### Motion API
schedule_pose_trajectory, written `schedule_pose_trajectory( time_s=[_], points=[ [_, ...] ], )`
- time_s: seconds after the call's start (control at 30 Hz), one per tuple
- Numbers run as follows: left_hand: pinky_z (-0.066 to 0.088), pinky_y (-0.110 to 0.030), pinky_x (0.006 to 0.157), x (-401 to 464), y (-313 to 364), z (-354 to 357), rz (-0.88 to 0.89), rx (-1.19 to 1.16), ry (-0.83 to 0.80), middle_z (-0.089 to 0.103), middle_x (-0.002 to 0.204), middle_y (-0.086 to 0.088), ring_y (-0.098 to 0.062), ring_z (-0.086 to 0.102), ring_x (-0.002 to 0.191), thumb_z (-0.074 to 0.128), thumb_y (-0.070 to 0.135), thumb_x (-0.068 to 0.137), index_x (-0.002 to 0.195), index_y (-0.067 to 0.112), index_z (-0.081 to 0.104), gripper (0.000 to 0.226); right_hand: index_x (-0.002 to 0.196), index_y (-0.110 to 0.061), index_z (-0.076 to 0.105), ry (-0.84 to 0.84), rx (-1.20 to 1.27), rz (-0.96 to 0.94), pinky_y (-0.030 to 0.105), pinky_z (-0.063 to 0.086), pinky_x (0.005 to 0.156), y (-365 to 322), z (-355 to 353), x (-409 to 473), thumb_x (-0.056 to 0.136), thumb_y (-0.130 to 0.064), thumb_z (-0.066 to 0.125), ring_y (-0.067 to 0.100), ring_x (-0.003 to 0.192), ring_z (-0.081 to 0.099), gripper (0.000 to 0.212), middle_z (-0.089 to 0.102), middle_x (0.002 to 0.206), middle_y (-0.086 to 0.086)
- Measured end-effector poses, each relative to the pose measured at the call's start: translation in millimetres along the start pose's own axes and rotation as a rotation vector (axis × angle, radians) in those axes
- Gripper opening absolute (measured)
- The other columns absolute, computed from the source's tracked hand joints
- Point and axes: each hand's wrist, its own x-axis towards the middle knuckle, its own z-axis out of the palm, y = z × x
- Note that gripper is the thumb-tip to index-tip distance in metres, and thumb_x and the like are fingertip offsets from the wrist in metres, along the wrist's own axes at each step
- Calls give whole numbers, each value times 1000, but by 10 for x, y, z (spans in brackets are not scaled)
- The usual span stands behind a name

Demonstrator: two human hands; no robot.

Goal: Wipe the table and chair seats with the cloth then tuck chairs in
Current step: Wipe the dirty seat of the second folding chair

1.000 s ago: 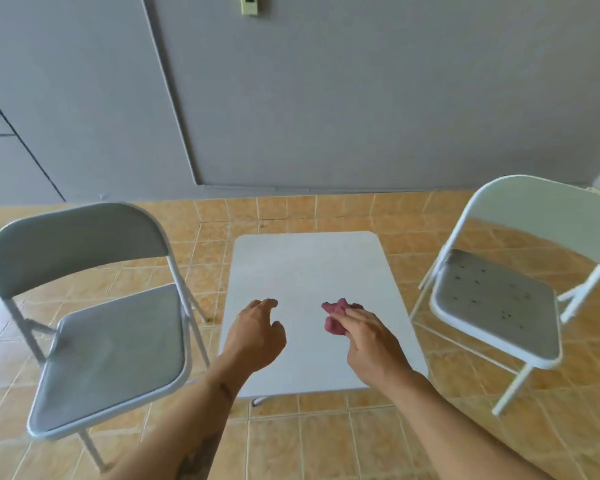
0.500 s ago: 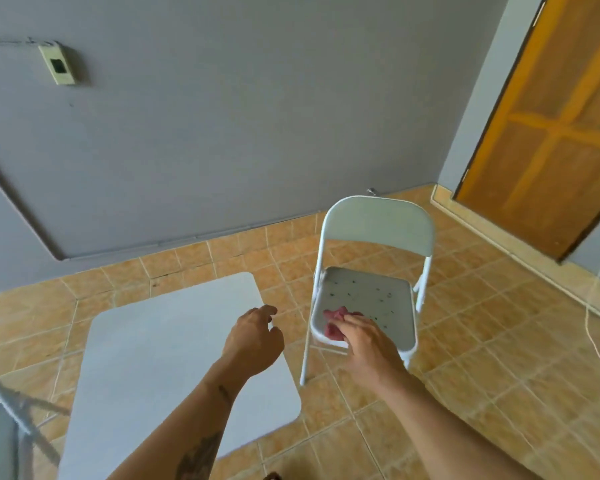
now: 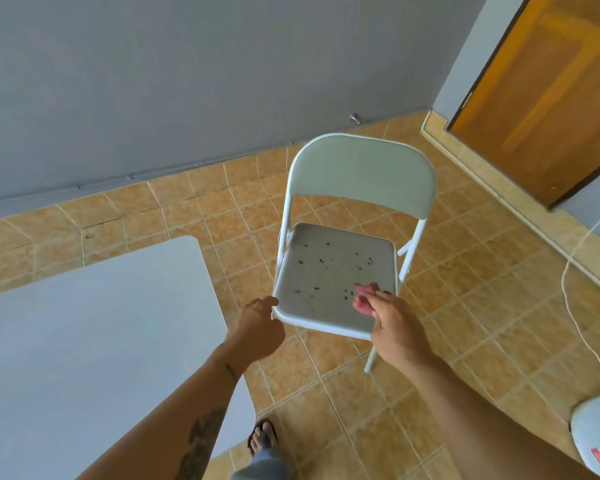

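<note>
A white folding chair (image 3: 361, 178) stands ahead of me, its grey seat (image 3: 329, 275) dotted with several dark crumbs. My right hand (image 3: 392, 327) is over the seat's front right corner, shut on a bunched pink cloth (image 3: 364, 296). My left hand (image 3: 257, 327) hangs by the seat's front left corner, fingers loosely curled, fingertips at the rim, holding nothing. The white table (image 3: 94, 341) fills the lower left of the view.
A grey wall runs behind the chair, with a doorstop (image 3: 355, 118) at its base. A wooden door (image 3: 548, 98) is at the upper right. A white cord (image 3: 575, 306) trails over the tiled floor to a white round object (image 3: 596, 431). My sandalled foot (image 3: 262, 438) is below.
My view has swung right from the table to the right chair. Both hands have moved from over the table to the chair seat's front edge, the right still holding the cloth.
</note>
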Motion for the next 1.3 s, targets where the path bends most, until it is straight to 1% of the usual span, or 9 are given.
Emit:
schedule_pose_trajectory(
  time_s=[0.27, 0.37, 0.47, 0.53, 0.63, 0.87, 1.0, 1.2, 1.3],
  points=[
    [46, -35, 97, 1153, -339, 652, -70, 44, -44, 40, 148, 3, -24, 47, 129, 48, 14, 85, 149, 26, 36, 66, 144, -20, 48, -17, -167, -131, 41, 44, 108, 612, 555, 849, 73, 19, 54, 14, 142, 33, 81, 49, 145, -11],
    [41, -28, 95, 1632, -624, 1063, -91, 21, -9, 38, 151, 6, -23, 45, 132, 49, 13, 86, 151, 25, 34, 67, 146, -23, 45, -41, -121, -181, 37, 43, 110, 815, 1207, 1211, 78, 12, 53, 14, 143, 30, 77, 38, 153, -16],
    [38, -28, 103, 2059, -890, 1387, -74, 28, 28, 34, 156, 5, -22, 41, 138, 51, 7, 85, 152, 21, 33, 70, 147, -27, 39, -229, -131, -254, 48, 28, 118, 939, 1955, 1473, 89, -10, 56, 27, 146, 22, 64, 23, 161, -7],
    [38, -25, 102, 2274, -989, 1531, -66, 34, 34, 34, 156, 6, -21, 42, 136, 51, -1, 82, 151, 21, 34, 75, 150, -37, 26, -415, -189, -201, 59, 13, 118, 976, 2341, 1572, 92, -31, 54, 39, 148, 5, 65, 4, 165, 0],
    [38, -22, 96, 2477, -1094, 1664, -62, 21, 64, 35, 155, 9, -20, 45, 132, 48, -2, 80, 150, 21, 37, 74, 153, -38, 13, -464, -283, -147, 65, 3, 117, 998, 2724, 1626, 91, -42, 47, 41, 149, -7, 71, -8, 165, 1],
    [46, -47, 105, 2534, -1294, 1830, 0, 115, 82, 24, 162, 13, -24, 42, 139, 52, 10, 89, 152, 26, 34, 67, 154, -25, 26, -331, -321, -166, 62, 11, 117, 1203, 2958, 1444, 93, -40, 38, 34, 150, 11, 64, 14, 164, 8],
    [39, -45, 111, 2497, -1225, 1774, -43, 260, 41, 17, 163, 16, -21, 31, 146, 54, 23, 94, 153, 31, 28, 65, 154, -21, 27, -304, -340, -52, 58, 15, 118, 1481, 2774, 1252, 97, -35, 34, 32, 150, 13, 59, 14, 164, 8],
    [39, -46, 112, 2501, -1161, 1787, -48, 305, 32, 17, 164, 11, -23, 31, 145, 55, 20, 92, 153, 28, 28, 67, 149, -11, 37, -129, -405, 326, 61, 23, 114, 2338, 2174, 964, 92, -32, 33, 38, 144, 27, 61, 32, 157, 16],
    [38, -45, 113, 2502, -1135, 1801, -57, 284, 62, 18, 164, 11, -22, 29, 146, 52, 17, 91, 154, 26, 29, 67, 151, -9, 33, -101, -332, 354, 57, 15, 119, 2374, 2165, 989, 88, -42, 36, 38, 146, 22, 72, 28, 159, 18]
  ],
)
